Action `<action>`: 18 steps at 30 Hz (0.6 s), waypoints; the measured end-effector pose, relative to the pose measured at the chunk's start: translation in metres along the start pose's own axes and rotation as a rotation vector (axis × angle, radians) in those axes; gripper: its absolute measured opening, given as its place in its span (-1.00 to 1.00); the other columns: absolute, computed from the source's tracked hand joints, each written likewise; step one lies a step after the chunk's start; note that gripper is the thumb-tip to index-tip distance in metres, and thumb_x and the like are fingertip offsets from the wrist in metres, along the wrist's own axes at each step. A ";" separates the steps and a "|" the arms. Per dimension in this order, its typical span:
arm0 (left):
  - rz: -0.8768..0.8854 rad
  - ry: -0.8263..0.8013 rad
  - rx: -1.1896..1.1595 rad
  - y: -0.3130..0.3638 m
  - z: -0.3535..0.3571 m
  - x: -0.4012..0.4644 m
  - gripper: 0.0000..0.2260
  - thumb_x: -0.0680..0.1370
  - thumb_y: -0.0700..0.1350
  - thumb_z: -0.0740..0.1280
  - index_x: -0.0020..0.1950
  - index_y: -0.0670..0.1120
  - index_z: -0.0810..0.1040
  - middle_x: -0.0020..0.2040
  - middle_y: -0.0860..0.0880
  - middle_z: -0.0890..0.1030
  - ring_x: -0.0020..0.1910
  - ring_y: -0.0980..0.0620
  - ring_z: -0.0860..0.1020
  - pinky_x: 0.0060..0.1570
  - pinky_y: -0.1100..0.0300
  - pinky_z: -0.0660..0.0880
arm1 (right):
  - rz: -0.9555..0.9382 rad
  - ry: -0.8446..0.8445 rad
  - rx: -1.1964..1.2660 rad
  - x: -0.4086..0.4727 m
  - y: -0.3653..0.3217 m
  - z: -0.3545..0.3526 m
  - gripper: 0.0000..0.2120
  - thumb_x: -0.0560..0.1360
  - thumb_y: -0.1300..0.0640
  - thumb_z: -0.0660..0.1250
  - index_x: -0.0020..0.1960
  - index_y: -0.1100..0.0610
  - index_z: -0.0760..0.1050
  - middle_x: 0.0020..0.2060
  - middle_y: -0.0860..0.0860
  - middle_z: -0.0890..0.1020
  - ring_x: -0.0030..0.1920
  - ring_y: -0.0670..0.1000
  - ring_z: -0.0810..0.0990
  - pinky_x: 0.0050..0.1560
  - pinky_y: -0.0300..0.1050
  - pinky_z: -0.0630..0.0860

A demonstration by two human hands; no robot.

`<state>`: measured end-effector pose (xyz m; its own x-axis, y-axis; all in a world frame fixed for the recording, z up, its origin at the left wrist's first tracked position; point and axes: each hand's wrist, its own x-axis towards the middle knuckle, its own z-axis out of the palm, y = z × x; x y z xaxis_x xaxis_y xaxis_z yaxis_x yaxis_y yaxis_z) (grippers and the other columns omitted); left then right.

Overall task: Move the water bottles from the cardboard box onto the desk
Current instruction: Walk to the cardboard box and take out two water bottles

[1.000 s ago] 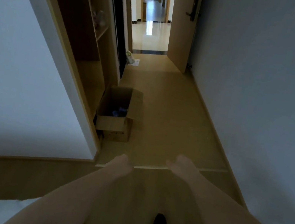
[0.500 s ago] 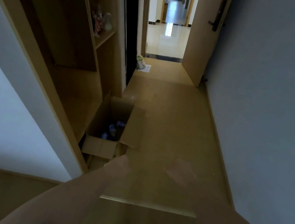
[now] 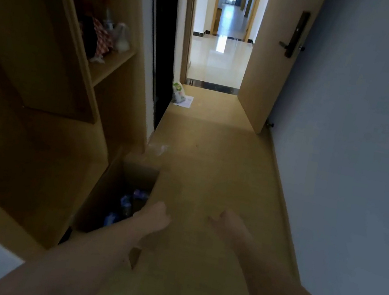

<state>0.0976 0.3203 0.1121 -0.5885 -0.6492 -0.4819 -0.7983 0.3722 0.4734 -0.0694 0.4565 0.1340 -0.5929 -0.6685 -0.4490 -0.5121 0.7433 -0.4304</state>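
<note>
One open cardboard box (image 3: 130,188) sits on the floor at near left against a wooden shelf unit (image 3: 74,91), its water bottles (image 3: 128,203) dim and uncountable, the left hand (image 3: 154,216) just over its right edge and the right hand (image 3: 229,224) over bare floor (image 3: 211,165), fingers loose, holding nothing.

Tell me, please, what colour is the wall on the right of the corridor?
The plain painted wall is a muted blue-grey, with no pattern; the head view shows it.

- The bottles (image 3: 127,203) in the cardboard box (image 3: 139,176) are dim, their count unclear.
- The left hand (image 3: 154,218) hides its fingers; the right hand (image 3: 227,223) is blurred.
</note>
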 end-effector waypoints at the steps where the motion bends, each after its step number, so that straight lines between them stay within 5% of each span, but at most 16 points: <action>1: -0.016 0.003 -0.009 0.001 -0.009 0.013 -0.73 0.61 -0.06 0.15 0.23 -0.12 0.50 0.17 -0.13 0.53 0.14 -0.10 0.51 0.18 0.05 0.47 | 0.001 -0.010 0.018 0.017 -0.006 -0.005 -0.49 0.52 -0.18 0.29 0.23 0.21 0.50 0.17 0.14 0.59 0.20 0.14 0.56 0.11 -0.07 0.50; 4: -0.101 0.029 0.000 0.002 -0.032 0.050 -0.73 0.60 -0.01 0.15 0.18 -0.14 0.49 0.14 -0.13 0.54 0.09 -0.10 0.52 0.07 0.12 0.47 | -0.002 -0.031 0.003 0.067 -0.025 -0.020 -0.62 0.52 -0.18 0.30 -0.06 0.17 0.50 -0.04 0.15 0.57 0.14 0.16 0.59 -0.09 -0.14 0.42; 9: -0.234 0.027 -0.060 -0.001 -0.063 0.100 -0.62 0.62 -0.01 0.18 0.39 -0.15 0.35 0.37 -0.14 0.39 0.29 -0.13 0.41 0.29 0.02 0.39 | -0.089 -0.110 -0.073 0.147 -0.061 -0.033 -0.44 0.52 -0.21 0.28 0.29 0.21 0.47 0.19 0.15 0.59 0.20 0.12 0.56 0.07 -0.12 0.49; 15: -0.417 0.070 -0.181 -0.019 -0.094 0.163 -0.65 0.63 -0.08 0.15 0.34 -0.26 0.32 0.27 -0.28 0.43 0.23 -0.25 0.45 0.08 0.00 0.46 | -0.243 -0.216 -0.174 0.251 -0.110 -0.042 -0.45 0.54 -0.17 0.22 0.38 0.17 0.36 0.15 0.08 0.56 0.04 0.06 0.56 -0.10 -0.19 0.38; 18: -0.520 0.121 -0.237 -0.023 -0.103 0.191 -0.64 0.64 -0.06 0.13 0.37 -0.22 0.31 0.30 -0.24 0.42 0.23 -0.21 0.46 0.18 -0.01 0.44 | -0.350 -0.262 -0.201 0.300 -0.141 -0.057 -0.51 0.53 -0.12 0.24 0.35 0.13 0.39 -0.06 -0.02 0.55 -0.08 0.00 0.54 -0.12 -0.15 0.46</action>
<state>0.0165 0.1191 0.0855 -0.0973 -0.7831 -0.6142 -0.9197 -0.1652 0.3563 -0.2105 0.1529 0.1050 -0.1998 -0.8440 -0.4977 -0.7782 0.4454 -0.4429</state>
